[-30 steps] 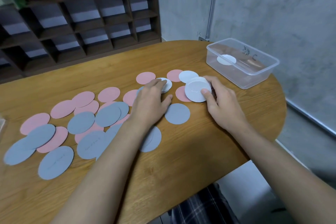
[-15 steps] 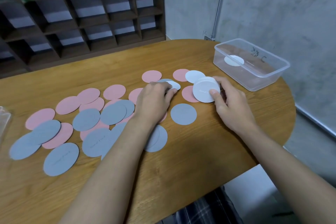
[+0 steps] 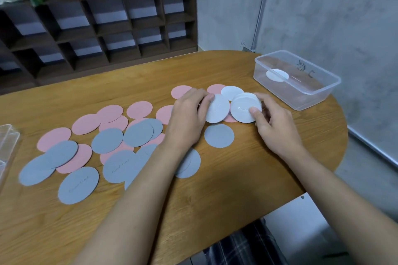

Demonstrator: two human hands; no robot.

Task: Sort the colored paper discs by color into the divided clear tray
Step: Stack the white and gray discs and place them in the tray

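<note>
Pink discs [image 3: 139, 109] and blue-grey discs [image 3: 137, 135] lie scattered and overlapping on the left half of the wooden table [image 3: 215, 189]. My left hand [image 3: 187, 120] pinches a single white disc [image 3: 217, 108], lifted and tilted. Just to its right, my right hand [image 3: 273, 122] grips a small stack of white discs [image 3: 245, 107], thumb on its face. Another white disc [image 3: 231, 92] lies flat behind them. One blue-grey disc [image 3: 219, 135] rests alone between my hands. A clear plastic tub [image 3: 301, 90] at the back right holds one white disc [image 3: 277, 75].
The corner of a second clear container [image 3: 8, 146] shows at the left edge. A dark wooden shelf unit [image 3: 103, 28] with potted plants stands behind the table. The rounded table end lies past the tub, close to a grey wall [image 3: 323, 17].
My left hand has picked a white disc off the table and raised it toward the stack. My right hand holds the stack slightly higher. The camera has shifted a little.
</note>
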